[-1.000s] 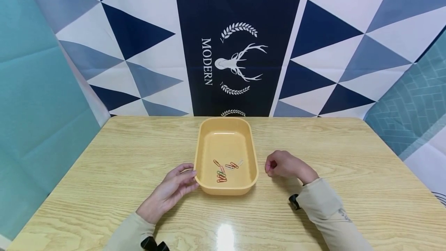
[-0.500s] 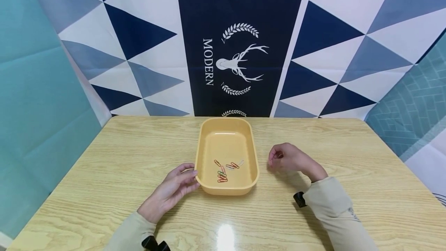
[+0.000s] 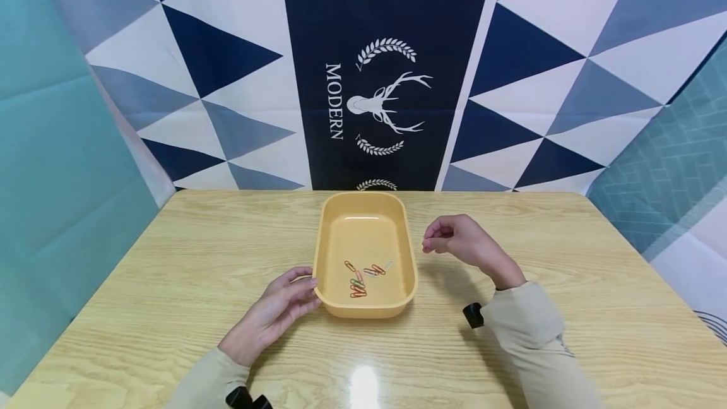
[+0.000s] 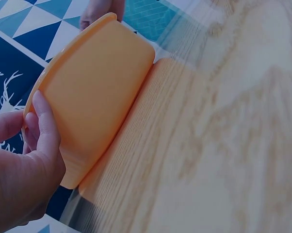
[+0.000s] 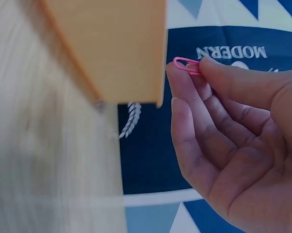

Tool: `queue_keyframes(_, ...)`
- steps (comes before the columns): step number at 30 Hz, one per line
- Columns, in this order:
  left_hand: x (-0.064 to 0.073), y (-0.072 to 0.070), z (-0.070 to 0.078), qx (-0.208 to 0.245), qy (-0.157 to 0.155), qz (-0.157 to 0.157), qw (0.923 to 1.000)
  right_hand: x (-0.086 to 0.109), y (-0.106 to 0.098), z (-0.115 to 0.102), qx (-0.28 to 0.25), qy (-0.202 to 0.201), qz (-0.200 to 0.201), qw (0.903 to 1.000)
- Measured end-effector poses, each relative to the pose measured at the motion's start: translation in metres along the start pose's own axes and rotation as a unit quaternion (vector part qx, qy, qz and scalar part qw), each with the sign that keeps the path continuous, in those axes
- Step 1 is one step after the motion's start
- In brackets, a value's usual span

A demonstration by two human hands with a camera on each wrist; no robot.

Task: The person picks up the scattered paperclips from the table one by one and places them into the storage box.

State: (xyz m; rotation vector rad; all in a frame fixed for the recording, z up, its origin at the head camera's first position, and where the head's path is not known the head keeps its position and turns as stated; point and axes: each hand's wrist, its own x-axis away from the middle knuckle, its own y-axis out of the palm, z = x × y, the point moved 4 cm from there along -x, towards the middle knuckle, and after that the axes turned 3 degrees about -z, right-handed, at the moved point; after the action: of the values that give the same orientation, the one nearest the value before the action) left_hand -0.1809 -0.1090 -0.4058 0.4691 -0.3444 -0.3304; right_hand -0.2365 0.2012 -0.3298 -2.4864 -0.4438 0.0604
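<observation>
A yellow rectangular tray (image 3: 363,238) stands on the table. Several paper clips (image 3: 358,291), in red, green, white and other colours, lie scattered in its near half. My left hand (image 3: 275,317) holds the tray's near left rim, pinched between thumb and fingers, as the left wrist view shows. To the right of the tray, my right hand (image 3: 468,245) is raised above the table. Between its thumb and index finger it pinches a pink paper clip (image 5: 185,60), clear in the right wrist view. The other fingers of that hand are loosely curled.
The wooden table (image 3: 170,283) reaches back to a patterned cloth (image 3: 238,112) hanging behind the tray. Teal cloth (image 3: 68,144) borders the left side. A bright light reflection shows on the table in front of the tray.
My right hand has risen off the table beside the tray and moved farther back, with the pink paper clip now visible. My left hand and the tray stay in place.
</observation>
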Motion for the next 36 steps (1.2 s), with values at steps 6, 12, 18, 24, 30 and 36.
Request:
queue_keyframes(6,0.0,0.0,0.0,0.003,0.001,-0.008,1.0,-0.01,0.012,-0.019,-0.006,-0.014,-0.001,0.9999)
queue_keyframes(12,-0.001,0.001,0.0,-0.001,-0.003,-0.008,1.0,-0.023,0.026,-0.037,-0.018,-0.036,-0.015,0.9991)
queue_keyframes(18,-0.001,0.002,0.001,-0.002,-0.002,-0.011,0.9999,-0.032,0.041,-0.056,-0.016,-0.072,-0.017,0.9971)
queue_keyframes(24,0.0,0.003,0.002,0.004,-0.004,-0.003,1.0,-0.036,0.052,-0.074,-0.012,-0.09,-0.027,0.9955)
queue_keyframes(30,0.0,0.002,0.003,0.012,-0.001,-0.006,0.9999,-0.036,0.053,-0.076,-0.006,-0.089,-0.028,0.9956)
queue_keyframes(36,0.0,0.002,0.003,0.012,0.004,-0.013,0.9998,-0.037,0.053,-0.072,-0.005,-0.078,-0.027,0.9966)
